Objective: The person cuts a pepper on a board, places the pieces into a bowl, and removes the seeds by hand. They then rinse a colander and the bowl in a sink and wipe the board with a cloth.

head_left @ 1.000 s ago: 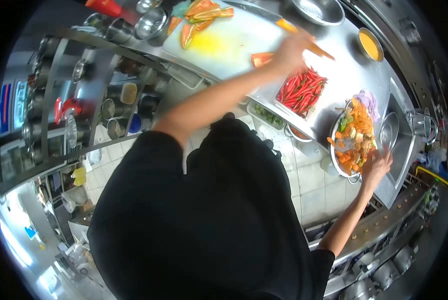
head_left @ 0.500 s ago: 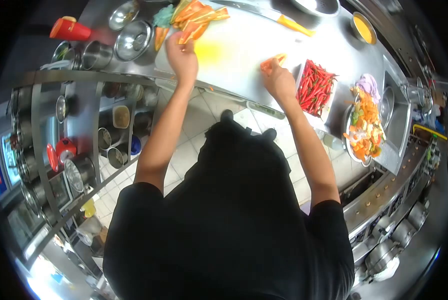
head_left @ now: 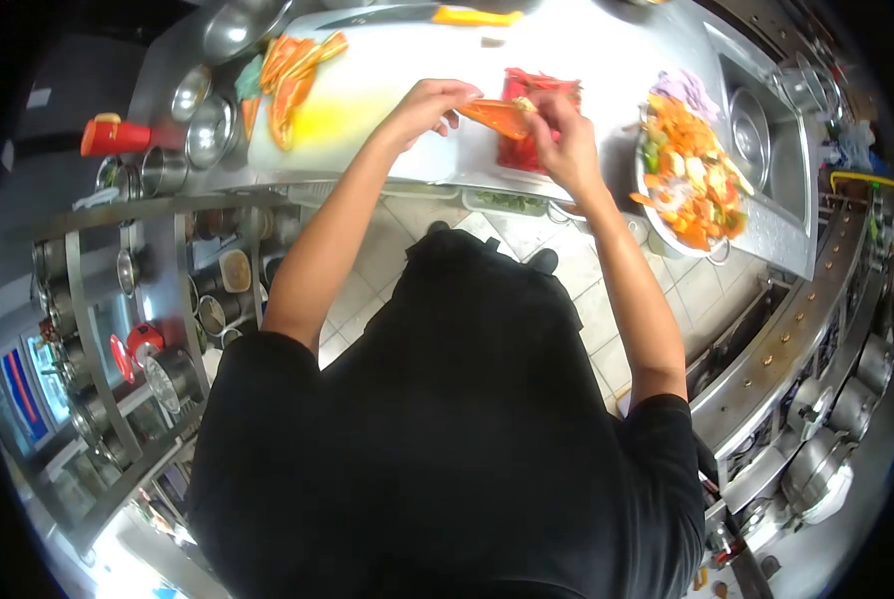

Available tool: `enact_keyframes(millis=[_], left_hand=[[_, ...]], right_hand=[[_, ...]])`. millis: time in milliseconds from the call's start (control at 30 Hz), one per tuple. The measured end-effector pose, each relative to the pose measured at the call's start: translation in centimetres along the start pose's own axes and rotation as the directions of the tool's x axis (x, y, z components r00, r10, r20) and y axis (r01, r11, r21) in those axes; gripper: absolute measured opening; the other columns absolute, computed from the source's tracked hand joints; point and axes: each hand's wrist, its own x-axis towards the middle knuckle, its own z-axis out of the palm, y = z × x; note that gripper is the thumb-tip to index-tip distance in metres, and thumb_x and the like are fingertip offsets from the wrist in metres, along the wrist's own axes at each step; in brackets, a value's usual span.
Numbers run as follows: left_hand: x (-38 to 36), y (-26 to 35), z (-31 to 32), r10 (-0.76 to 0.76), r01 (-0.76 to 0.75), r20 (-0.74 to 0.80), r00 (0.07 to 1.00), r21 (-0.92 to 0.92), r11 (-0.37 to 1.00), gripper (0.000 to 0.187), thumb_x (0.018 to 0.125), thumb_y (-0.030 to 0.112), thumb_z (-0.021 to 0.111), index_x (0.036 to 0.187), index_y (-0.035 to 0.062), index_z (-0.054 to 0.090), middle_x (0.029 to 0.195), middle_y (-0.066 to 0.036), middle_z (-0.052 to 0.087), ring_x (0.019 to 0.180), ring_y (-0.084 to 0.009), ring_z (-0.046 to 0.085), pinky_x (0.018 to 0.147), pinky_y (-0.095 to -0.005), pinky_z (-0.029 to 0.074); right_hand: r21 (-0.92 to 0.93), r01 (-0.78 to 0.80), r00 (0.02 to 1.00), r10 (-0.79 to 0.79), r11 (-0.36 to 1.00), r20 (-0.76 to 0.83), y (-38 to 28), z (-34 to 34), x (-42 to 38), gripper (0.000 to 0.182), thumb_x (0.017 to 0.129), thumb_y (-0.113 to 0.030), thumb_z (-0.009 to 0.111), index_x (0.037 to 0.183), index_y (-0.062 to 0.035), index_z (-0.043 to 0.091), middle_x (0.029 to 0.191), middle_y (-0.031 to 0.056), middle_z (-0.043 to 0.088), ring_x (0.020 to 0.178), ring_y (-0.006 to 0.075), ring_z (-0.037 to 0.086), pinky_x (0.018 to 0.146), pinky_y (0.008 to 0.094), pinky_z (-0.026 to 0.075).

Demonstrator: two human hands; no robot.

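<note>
Both hands meet over the counter at an orange-red pepper piece (head_left: 497, 117). My left hand (head_left: 429, 112) pinches its left end between thumb and fingers. My right hand (head_left: 563, 140) is closed on its right end, where a pale yellowish bit shows at the fingertips. Behind my right hand lies a tray of red chillies (head_left: 520, 153), partly covered by the hand. More orange pepper pieces (head_left: 292, 85) rest on the left end of the white cutting board (head_left: 367, 75). A knife with a yellow handle (head_left: 477, 17) lies along the board's far edge.
A bowl heaped with orange, green and white vegetable scraps (head_left: 692, 180) stands at the right, with a lilac cloth (head_left: 685, 92) behind it and a sink (head_left: 767, 130) beside it. Metal bowls (head_left: 210, 132) and a red container (head_left: 114, 137) stand at the left.
My left hand has left the pepper pile and moved right to the piece in my right hand. The piece is now held between both hands. The view has shifted.
</note>
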Motion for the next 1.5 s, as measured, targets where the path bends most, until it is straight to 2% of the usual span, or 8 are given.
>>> enact_keyframes(millis=[133,333,400,467,700,1000,1200,1500], left_hand=[[0.2,5.2,8.2,0.127,-0.116,0.08,0.989,-0.127,0.985,0.023,0.089,0.012,0.058,0.107,-0.0024,0.062,0.085,-0.01,0.064,0.058,-0.0124,0.057,0.049,-0.024,0.046],[2.7,10.6,22.4,0.321,-0.266,-0.076,0.944,0.403,0.876,0.019,0.087,0.004,0.057,0.102,-0.005,0.065,0.078,-0.008,0.066,0.056,-0.0084,0.057,0.053,-0.0213,0.048],[3.2,11.3,25.5,0.402,-0.309,-0.035,0.915,0.579,0.754,0.02,0.087,0.002,0.057,0.104,-0.0035,0.065,0.079,-0.01,0.067,0.059,-0.0092,0.059,0.056,-0.0227,0.05],[3.6,11.8,27.9,0.433,-0.321,0.001,0.902,0.672,0.668,0.024,0.082,-0.002,0.057,0.104,-0.0035,0.065,0.082,-0.014,0.068,0.066,-0.0141,0.065,0.061,-0.0261,0.052],[4.6,13.4,32.4,0.748,-0.491,0.307,0.589,0.871,0.03,0.036,0.07,-0.011,0.05,0.1,-0.0014,0.066,0.089,-0.021,0.066,0.078,-0.0302,0.067,0.073,-0.0346,0.053],[3.1,15.4,32.8,0.75,-0.377,0.167,0.64,0.919,0.118,0.026,0.068,0.0,0.06,0.092,0.0005,0.068,0.082,-0.021,0.065,0.074,-0.0326,0.065,0.071,-0.0381,0.053],[4.4,12.8,30.7,0.723,-0.411,0.073,0.687,0.859,0.304,0.014,0.063,0.008,0.064,0.072,-0.0019,0.066,0.066,-0.027,0.059,0.067,-0.0389,0.063,0.065,-0.0432,0.051],[-2.3,-0.9,-1.0,0.472,-0.451,-0.75,0.463,0.26,0.854,0.015,0.062,-0.009,0.068,0.075,-0.0024,0.062,0.071,-0.011,0.063,0.061,-0.0186,0.063,0.054,-0.0278,0.053]], right_hand=[[0.208,-0.085,0.97,0.129,0.974,-0.205,1.6,-7.5,-2.7,0.017,0.087,-0.014,0.06,0.095,0.0009,0.058,0.075,0.0113,0.067,0.071,0.0169,0.066,0.067,0.0293,0.05],[0.336,-0.135,0.802,0.302,0.932,-0.515,6.2,-20.1,-6.8,0.02,0.086,-0.018,0.063,0.095,-0.0014,0.061,0.079,0.0084,0.065,0.065,0.0167,0.058,0.061,0.028,0.046],[0.219,-0.25,0.815,0.327,0.943,-0.478,7.0,-23.8,-8.3,0.017,0.083,-0.012,0.063,0.096,-0.0021,0.063,0.086,0.0096,0.065,0.074,0.0215,0.06,0.068,0.0314,0.047],[-0.493,-0.044,0.919,-0.158,0.869,-0.361,9.2,-25.9,-9.3,0.02,0.077,-0.006,0.062,0.096,-0.003,0.064,0.089,0.0107,0.064,0.084,0.0288,0.059,0.076,0.0367,0.046],[-0.314,0.002,0.915,-0.128,0.95,-0.383,9.5,-27.5,-11.4,0.014,0.069,-0.006,0.067,0.083,-0.0037,0.065,0.1,0.013,0.061,0.093,0.033,0.056,0.082,0.039,0.045],[-0.243,-0.092,0.971,0.033,0.966,-0.237,9.3,-26.6,-8.1,0.016,0.07,-0.018,0.065,0.074,-0.0022,0.062,0.116,0.0186,0.056,0.099,0.0367,0.056,0.086,0.0405,0.045],[-0.33,-0.103,0.995,0.092,0.938,-0.049,9.3,-26.3,-8.6,0.053,0.077,-0.018,0.065,0.128,-0.0075,0.052,0.139,0.0209,0.039,0.129,0.0344,0.038,0.106,0.0405,0.03],[0.035,-0.234,0.936,0.234,0.972,-0.264,4.6,-21.0,-14.5,0.024,0.084,-0.003,0.057,0.108,0.0023,0.059,0.108,0.0104,0.062,0.099,0.0182,0.058,0.085,0.0297,0.046]])
